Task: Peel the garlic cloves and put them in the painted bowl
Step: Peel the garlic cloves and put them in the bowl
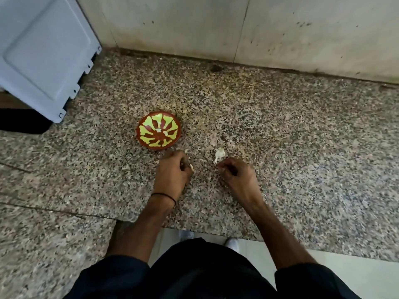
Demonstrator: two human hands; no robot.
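Clove [191,167] in left hand [172,170], tip rightward

open counter [280,147] right, grey appliance [43,50] blocking far left

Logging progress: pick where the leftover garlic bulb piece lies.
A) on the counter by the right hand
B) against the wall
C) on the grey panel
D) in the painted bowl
A: the garlic bulb piece lies on the granite counter just beyond the right hand, outside the painted bowl.
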